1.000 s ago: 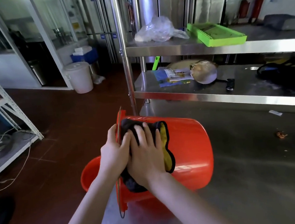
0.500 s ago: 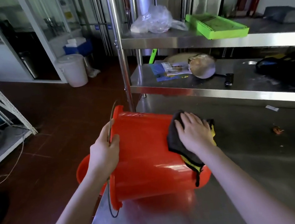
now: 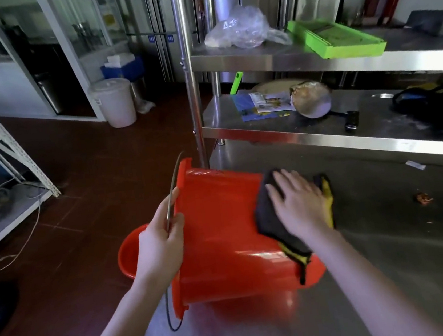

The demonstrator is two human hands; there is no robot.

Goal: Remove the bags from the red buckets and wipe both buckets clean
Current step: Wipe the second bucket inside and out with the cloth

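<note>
On the steel tabletop (image 3: 391, 244) a red bucket (image 3: 221, 223) lies on its side, mouth toward the left edge, base toward the right. At its rim the left hand (image 3: 160, 248) has its grip clamped on the bucket's edge, with the thin wire handle (image 3: 171, 190) running up between thumb and fingers and looping down below the rim. The right hand (image 3: 297, 203) lies flat, fingers spread, its grip pressing down on a dark cloth (image 3: 271, 223) with a yellow underside rather than curled around it; the cloth drapes over the upper side of the bucket near its base and hangs down past the bottom edge. Behind the left hand, off the tabletop's edge and lower, a second red bucket (image 3: 129, 254) shows part of its rim and wall; whether it stands on the floor cannot be told. No bag shows in either bucket. Farther back, on the upper shelf (image 3: 257, 60), a crumpled clear plastic bag (image 3: 239, 30) rests just beside a green tray (image 3: 335, 39). A white lidded pail (image 3: 114, 102) stands on the dark red floor (image 3: 77, 185) near the glass partition.
</note>
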